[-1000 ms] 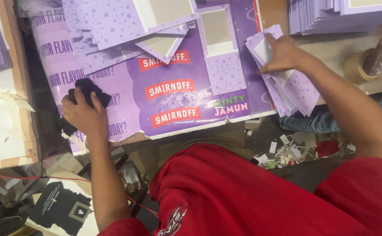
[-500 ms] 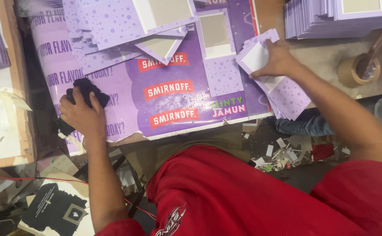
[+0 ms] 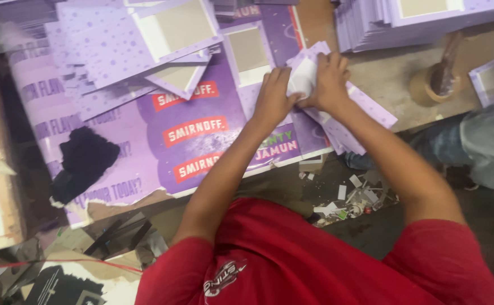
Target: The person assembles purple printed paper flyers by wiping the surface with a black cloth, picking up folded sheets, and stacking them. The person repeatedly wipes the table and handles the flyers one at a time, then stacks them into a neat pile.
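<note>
Left hand [image 3: 272, 99] off cloth [image 3: 83, 164], joins right hand [image 3: 327, 79]

Packaging workshop: stacks of purple card blanks [image 3: 422, 25] on bench [image 3: 394, 73], paper scraps [image 3: 351, 200] on floor.

Both bare arms are extended toward the far centre. The left hand [image 3: 272, 96] and right hand [image 3: 329, 79] are brought together, fingers curled, knuckles upward.
</note>
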